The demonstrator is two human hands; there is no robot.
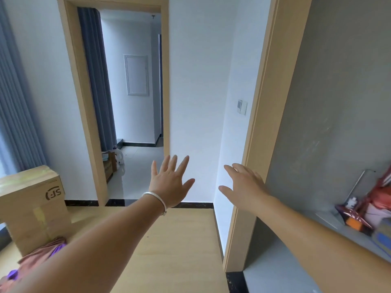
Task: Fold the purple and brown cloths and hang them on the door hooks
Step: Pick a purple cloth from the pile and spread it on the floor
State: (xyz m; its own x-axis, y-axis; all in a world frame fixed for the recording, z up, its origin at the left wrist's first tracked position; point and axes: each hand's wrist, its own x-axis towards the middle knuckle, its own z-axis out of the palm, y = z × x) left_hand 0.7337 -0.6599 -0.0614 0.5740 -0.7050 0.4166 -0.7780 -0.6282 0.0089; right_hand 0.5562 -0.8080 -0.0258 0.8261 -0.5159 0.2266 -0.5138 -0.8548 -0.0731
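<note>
Both hands, left hand [169, 182] and right hand [245, 187], reached forward with fingers spread, grasping nothing. The brown cloth [40, 255] and purple cloth [58, 249] lay bunched together on the surface [179, 250] at lower left, running diagonally beside a cardboard box [31, 208].

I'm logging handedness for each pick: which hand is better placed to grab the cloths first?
Probably the left hand. The brown cloth and purple cloth lie bunched at lower left beside the cardboard box, under the left forearm. The right hand reaches toward the door frame, farther away.
</note>
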